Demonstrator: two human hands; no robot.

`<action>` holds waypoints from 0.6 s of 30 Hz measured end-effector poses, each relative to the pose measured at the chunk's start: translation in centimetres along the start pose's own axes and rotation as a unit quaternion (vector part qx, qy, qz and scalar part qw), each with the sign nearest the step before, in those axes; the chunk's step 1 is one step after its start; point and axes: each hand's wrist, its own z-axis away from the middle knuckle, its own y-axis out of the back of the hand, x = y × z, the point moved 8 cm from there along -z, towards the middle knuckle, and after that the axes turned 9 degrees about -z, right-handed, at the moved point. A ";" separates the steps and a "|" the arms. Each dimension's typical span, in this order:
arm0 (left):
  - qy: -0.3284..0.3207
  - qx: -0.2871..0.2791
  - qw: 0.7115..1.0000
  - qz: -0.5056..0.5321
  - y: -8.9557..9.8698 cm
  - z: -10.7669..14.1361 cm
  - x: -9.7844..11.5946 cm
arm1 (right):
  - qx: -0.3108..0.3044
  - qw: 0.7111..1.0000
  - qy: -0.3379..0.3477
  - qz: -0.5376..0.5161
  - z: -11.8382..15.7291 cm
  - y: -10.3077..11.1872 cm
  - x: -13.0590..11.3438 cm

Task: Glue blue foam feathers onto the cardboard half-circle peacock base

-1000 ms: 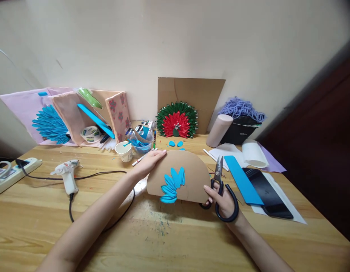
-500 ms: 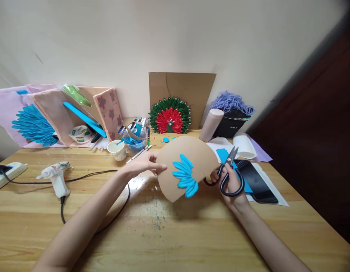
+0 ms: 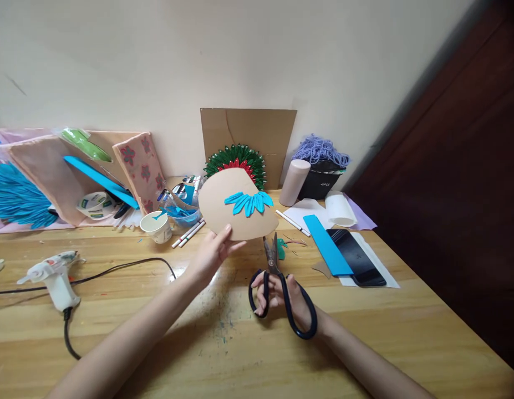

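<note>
My left hand (image 3: pixel 217 252) grips the lower edge of a rounded brown cardboard piece (image 3: pixel 217 194), thumb on its face. Several blue petals (image 3: pixel 249 204) are fixed on the cardboard in a fan. In my right hand (image 3: pixel 281 293) are large scissors (image 3: pixel 272 260) with black handles, fingers through the loops. The blades stand slightly apart, pointing up, just below the cardboard's lower right edge. Behind the cardboard, a green and red petal fan (image 3: pixel 235 155) is partly hidden.
A glue gun (image 3: pixel 59 282) with its cord lies at left. Behind stand a paper cup (image 3: pixel 157 227), a bowl of blue scraps (image 3: pixel 184 213) and pink panels (image 3: pixel 138 166). At right are a blue strip (image 3: pixel 328 244), a phone (image 3: pixel 359 257), a bottle (image 3: pixel 295 183) and a black yarn box (image 3: pixel 321 180).
The cardboard has been turned, so its petals now point downward. My right hand has brought the scissors left and down, below the cardboard; the blades have opened slightly. The view has shifted right.
</note>
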 end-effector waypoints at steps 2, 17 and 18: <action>0.024 -0.004 1.000 -0.002 -1.3 0.7 -1.8 | 0.024 1.000 0.009 -0.006 -0.1 -0.2 0.1; 0.112 0.075 0.991 -0.007 -6.7 0.6 -5.1 | 0.145 0.986 0.081 0.015 -0.9 3.1 -1.3; 0.128 0.071 0.989 -0.021 -7.3 0.6 -5.4 | 0.150 0.985 0.085 0.028 -0.8 3.2 -1.3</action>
